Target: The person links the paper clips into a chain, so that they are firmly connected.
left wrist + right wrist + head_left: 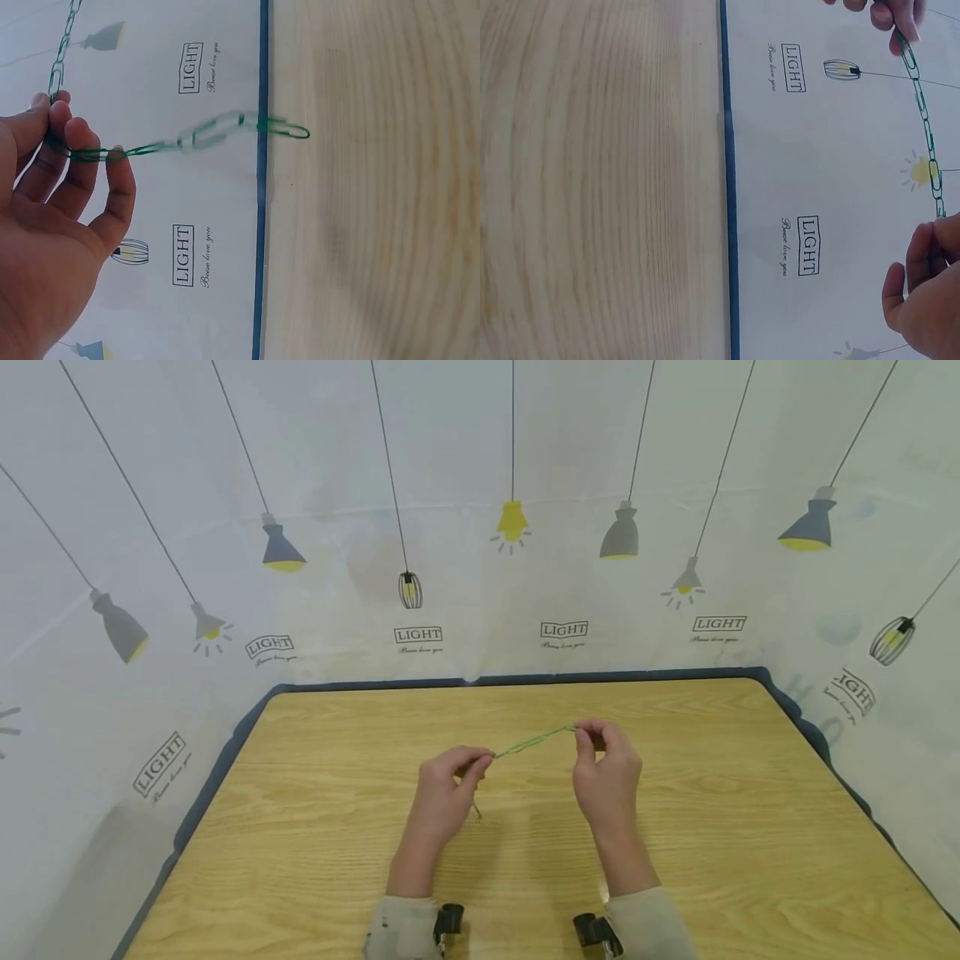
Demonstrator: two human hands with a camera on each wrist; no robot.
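Note:
A chain of linked green paper clips [534, 741] stretches between both hands above the table. My left hand [447, 793] pinches it between thumb and forefinger. From there a loose length of the paper clip chain [217, 133] passes across the other fingers and hangs free past them. My right hand [609, 777] pinches the chain near its other end, slightly higher and farther from me. In the right wrist view the stretched links [928, 139] run from the left hand's fingertips down to the right hand [930, 292], whose fingertips hide the end.
The wooden table [300, 827] lies under both hands, with a dark blue edge [360, 685] along its far side. Behind it stands a pale wall covering [465, 460] printed with hanging lamps. A black wrist camera [450, 920] sits at the left sleeve, another [588, 928] at the right.

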